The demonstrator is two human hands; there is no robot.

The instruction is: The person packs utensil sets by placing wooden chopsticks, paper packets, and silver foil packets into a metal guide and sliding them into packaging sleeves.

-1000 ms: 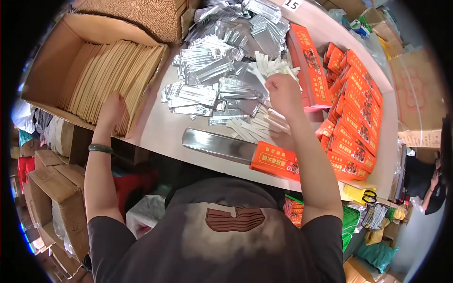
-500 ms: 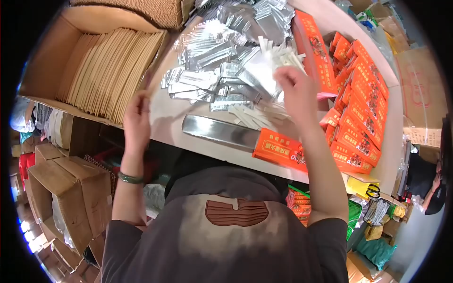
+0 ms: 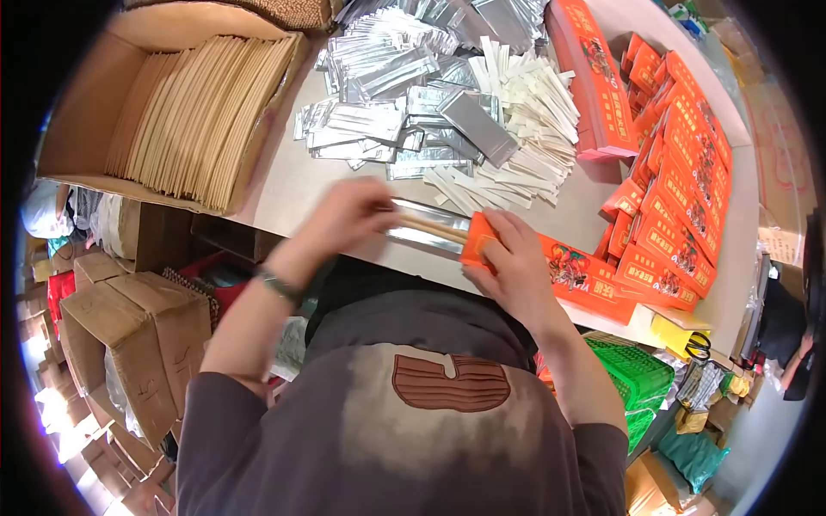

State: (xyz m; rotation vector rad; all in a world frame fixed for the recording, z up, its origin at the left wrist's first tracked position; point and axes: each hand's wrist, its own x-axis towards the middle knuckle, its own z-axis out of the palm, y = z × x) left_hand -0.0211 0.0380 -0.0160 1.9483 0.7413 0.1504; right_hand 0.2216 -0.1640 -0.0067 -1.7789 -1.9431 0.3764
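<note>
My left hand (image 3: 348, 215) is closed on wooden chopsticks (image 3: 434, 226), slightly blurred, which point right toward an orange printed paper sleeve (image 3: 475, 242). Their far end meets the sleeve's left end; how far inside they reach is hidden. With thumb and fingers, my right hand (image 3: 516, 262) grips that sleeve near its opening. Beneath the chopsticks lies a shiny metal strip (image 3: 422, 245) along the table's front edge. Further orange sleeves (image 3: 594, 279) lie just right of my right hand. Behind my hands are silver foil packets (image 3: 357, 125) and narrow white strips (image 3: 538, 103).
At the left, a cardboard box (image 3: 73, 129) holds a row of thin tan chopsticks (image 3: 194, 120). Orange sleeves (image 3: 675, 206) fan out on the right, beside an orange stack (image 3: 598, 86). A green crate (image 3: 632, 374) and brown cartons (image 3: 129, 335) stand below the table (image 3: 275, 202).
My left hand has moved from beside the box to the table's front, now with chopsticks in it. My right hand has come down from the white strips onto the orange sleeve.
</note>
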